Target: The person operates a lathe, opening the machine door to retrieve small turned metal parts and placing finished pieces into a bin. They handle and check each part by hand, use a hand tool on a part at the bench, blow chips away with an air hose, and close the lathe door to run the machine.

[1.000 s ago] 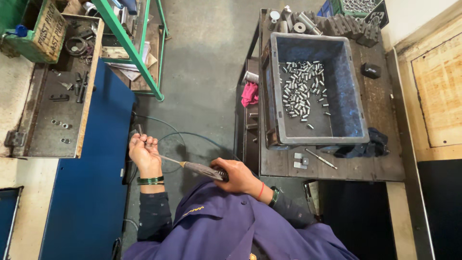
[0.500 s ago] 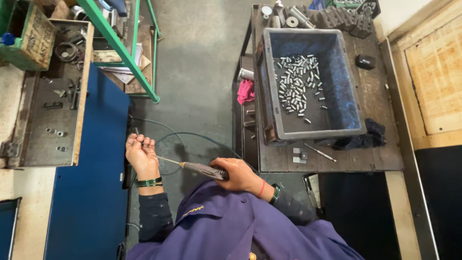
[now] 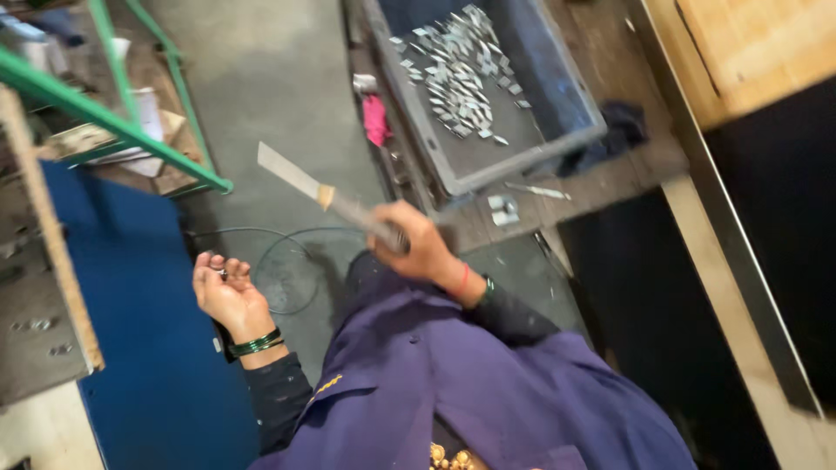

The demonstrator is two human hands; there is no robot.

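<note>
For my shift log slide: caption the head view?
Right hand grips a flat file; left hand pinches a small metal part beside the grey bin.

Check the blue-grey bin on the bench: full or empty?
Partly filled: small metal pieces cover part of the bin floor; the near end is bare.

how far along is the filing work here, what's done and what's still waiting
Done: nothing here shows which parts are finished. In hand: the right hand has its grip on the handle of a flat file, raised clear of the left hand, which pinches a small metal piece. Left: a heap of small metal parts lies in the blue-grey bin on the bench, plus two loose ones beside it.
</note>
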